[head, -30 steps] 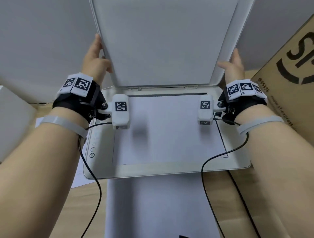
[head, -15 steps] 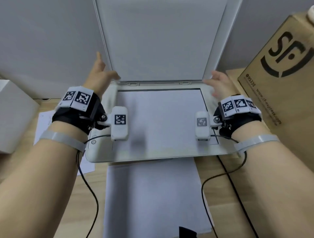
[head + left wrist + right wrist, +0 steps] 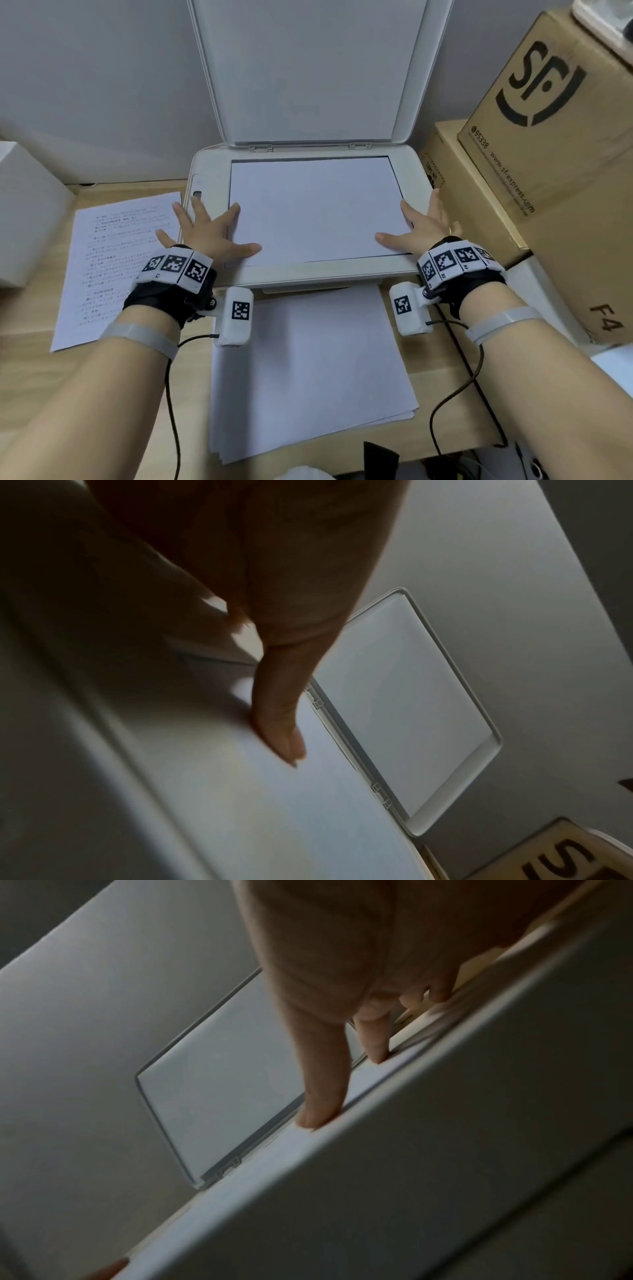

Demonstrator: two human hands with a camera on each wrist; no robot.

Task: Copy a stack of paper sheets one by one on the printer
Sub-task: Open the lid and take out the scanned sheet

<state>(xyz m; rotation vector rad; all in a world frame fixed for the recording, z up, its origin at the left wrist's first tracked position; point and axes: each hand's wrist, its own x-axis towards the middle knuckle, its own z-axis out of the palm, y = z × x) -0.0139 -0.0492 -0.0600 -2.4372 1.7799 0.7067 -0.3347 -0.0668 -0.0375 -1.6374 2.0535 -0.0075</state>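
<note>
The white printer point(image 3: 205, 164) stands in the middle with its lid point(image 3: 308, 68) raised upright. A blank sheet point(image 3: 315, 205) lies flat on the scanner glass. My left hand point(image 3: 209, 233) lies spread at the sheet's left edge, thumb and forefinger touching the paper. My right hand point(image 3: 421, 222) lies spread at the sheet's right edge, thumb on the paper. Both hands are flat and hold nothing. In the left wrist view a finger point(image 3: 277, 723) presses the sheet point(image 3: 274, 804). In the right wrist view fingertips point(image 3: 318, 1115) touch the sheet's edge under the raised lid point(image 3: 222, 1096).
A stack of white sheets point(image 3: 308, 370) lies on the wooden desk in front of the printer. A printed page point(image 3: 116, 260) lies to the left. Cardboard boxes point(image 3: 548, 154) stand close on the right. A white box point(image 3: 24, 212) stands at the left edge.
Both hands let go of the raised lid and came down to the sheet's left and right edges. The lid stays up. The head view tilted downwards.
</note>
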